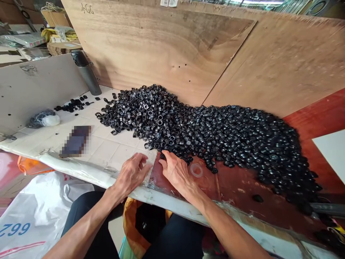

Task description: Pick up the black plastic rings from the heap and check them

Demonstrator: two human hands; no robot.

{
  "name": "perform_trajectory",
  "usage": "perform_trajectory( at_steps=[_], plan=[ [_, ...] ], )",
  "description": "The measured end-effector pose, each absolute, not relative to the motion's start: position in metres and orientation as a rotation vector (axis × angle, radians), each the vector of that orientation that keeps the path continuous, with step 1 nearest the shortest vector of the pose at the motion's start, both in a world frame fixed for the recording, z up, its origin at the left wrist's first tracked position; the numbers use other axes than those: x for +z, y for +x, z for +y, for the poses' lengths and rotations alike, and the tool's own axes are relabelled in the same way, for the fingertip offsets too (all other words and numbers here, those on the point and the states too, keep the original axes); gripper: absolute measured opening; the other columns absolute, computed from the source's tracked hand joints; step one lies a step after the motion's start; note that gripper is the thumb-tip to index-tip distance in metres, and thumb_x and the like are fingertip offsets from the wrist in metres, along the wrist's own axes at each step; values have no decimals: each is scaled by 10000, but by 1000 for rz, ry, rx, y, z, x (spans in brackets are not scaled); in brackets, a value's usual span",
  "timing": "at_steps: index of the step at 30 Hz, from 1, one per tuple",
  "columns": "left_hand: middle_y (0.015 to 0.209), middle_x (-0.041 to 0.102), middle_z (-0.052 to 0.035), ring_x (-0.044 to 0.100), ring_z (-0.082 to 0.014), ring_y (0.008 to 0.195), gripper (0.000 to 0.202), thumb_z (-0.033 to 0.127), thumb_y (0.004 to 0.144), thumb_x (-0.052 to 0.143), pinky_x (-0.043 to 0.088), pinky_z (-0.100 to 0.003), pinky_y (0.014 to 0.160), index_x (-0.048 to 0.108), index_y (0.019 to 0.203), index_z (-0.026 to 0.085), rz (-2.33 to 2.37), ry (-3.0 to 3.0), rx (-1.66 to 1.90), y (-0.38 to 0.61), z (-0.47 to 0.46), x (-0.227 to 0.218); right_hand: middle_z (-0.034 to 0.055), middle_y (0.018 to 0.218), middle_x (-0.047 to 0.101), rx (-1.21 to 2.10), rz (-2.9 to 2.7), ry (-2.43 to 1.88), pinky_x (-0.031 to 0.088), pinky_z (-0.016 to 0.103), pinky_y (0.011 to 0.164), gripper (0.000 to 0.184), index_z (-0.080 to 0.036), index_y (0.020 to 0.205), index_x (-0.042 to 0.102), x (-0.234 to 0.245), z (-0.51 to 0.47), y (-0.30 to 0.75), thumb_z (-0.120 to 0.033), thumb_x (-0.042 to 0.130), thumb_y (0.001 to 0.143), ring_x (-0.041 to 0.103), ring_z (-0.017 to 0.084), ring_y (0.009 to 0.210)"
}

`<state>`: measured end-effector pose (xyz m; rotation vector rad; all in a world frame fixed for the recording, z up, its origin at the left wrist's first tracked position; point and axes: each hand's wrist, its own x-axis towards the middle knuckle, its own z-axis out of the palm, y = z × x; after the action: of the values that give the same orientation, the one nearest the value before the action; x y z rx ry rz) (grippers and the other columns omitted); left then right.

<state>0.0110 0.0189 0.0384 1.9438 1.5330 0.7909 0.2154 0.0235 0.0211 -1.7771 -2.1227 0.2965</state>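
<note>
A large heap of small black rings and caps (pixel 205 133), possibly rubber or plastic, spreads across the work surface. My right hand (pixel 175 172) rests palm down on a red-brown board (pixel 231 183), its fingertips at the heap's near edge beside a loose black piece (pixel 162 155). My left hand (pixel 132 174) lies on a white tile-patterned sheet (pixel 115 153), close to the board's corner. Its fingers are apart and hold nothing. A smaller group of black pieces (pixel 72 105) lies farther left.
Plywood boards (pixel 161 46) stand behind the heap. A dark bottle (pixel 86 72), a pixelated dark phone-like slab (pixel 77 141) and a small plastic bag (pixel 44 118) sit on the left. A woven sack (pixel 35 219) lies below the table edge.
</note>
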Motion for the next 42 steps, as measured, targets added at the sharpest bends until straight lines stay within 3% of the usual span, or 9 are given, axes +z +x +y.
perform_trajectory(
  at_steps=[3, 9, 15, 19, 27, 30, 34, 38, 42],
  plan=[
    [996, 696, -44, 638, -152, 648, 288, 263, 915, 697, 542, -313, 708, 684, 1198, 212, 1641, 2036, 927, 27, 55, 12, 100, 1040, 753, 205, -2194, -1858, 457, 285, 681, 154, -193, 1172, 670, 15, 34, 208, -248, 618, 1038, 734, 234, 871],
    [844, 688, -30, 656, -180, 741, 141, 175, 966, 576, 514, -295, 729, 702, 914, 208, 1616, 2155, 946, 31, 75, -6, 80, 1027, 727, 159, -2155, -1824, 444, 293, 671, 100, -199, 1016, 662, 3, 31, 204, -296, 639, 1028, 717, 226, 870],
    [957, 706, -36, 651, -172, 719, 296, 226, 917, 659, 519, -297, 721, 715, 1207, 219, 1599, 2143, 908, 37, 80, -2, 67, 1041, 741, 262, -2105, -1759, 460, 303, 707, 44, -201, 1010, 647, 2, 34, 211, -226, 665, 979, 713, 226, 886],
    [850, 722, -37, 670, -194, 748, 207, 231, 925, 614, 512, -309, 757, 743, 1083, 200, 1663, 2084, 889, 40, 81, 2, 72, 1047, 749, 313, -2073, -1724, 471, 306, 732, 63, -201, 1003, 648, 3, 35, 213, -221, 689, 959, 714, 233, 910],
    [606, 637, 22, 576, -170, 554, 256, 458, 855, 663, 423, -283, 551, 730, 860, 210, 1767, 1569, 751, 16, 48, 15, 49, 941, 749, 500, -1928, -1503, 485, 298, 745, 106, -208, 980, 658, 4, 36, 221, -154, 686, 893, 687, 203, 792],
    [703, 680, 2, 603, -175, 593, 277, 459, 875, 625, 452, -295, 584, 734, 938, 212, 1833, 1601, 861, 6, 42, 15, 22, 840, 724, 580, -1868, -1413, 472, 283, 695, 104, -209, 953, 676, 4, 38, 222, -146, 668, 871, 645, 180, 700],
    [970, 695, -35, 603, -140, 572, 252, 285, 828, 567, 500, -309, 616, 704, 1024, 204, 1854, 1724, 956, 1, 41, 11, 13, 826, 728, 697, -1804, -1379, 463, 269, 656, 165, -195, 992, 723, 2, 40, 221, -135, 662, 851, 608, 156, 642],
    [1007, 670, -32, 615, -139, 585, 332, 233, 770, 620, 531, -323, 673, 691, 1093, 201, 1875, 1829, 873, 4, 45, 8, 13, 825, 722, 748, -1802, -1389, 465, 265, 646, 202, -187, 1003, 750, 2, 40, 221, -127, 649, 839, 602, 148, 634],
    [1010, 702, -45, 636, -161, 674, 173, 266, 842, 640, 534, -330, 733, 728, 983, 219, 1784, 1943, 867, 5, 51, 8, 25, 869, 703, 746, -1784, -1379, 489, 270, 674, 192, -188, 974, 743, 4, 39, 222, -132, 625, 832, 618, 150, 674]
  ],
)
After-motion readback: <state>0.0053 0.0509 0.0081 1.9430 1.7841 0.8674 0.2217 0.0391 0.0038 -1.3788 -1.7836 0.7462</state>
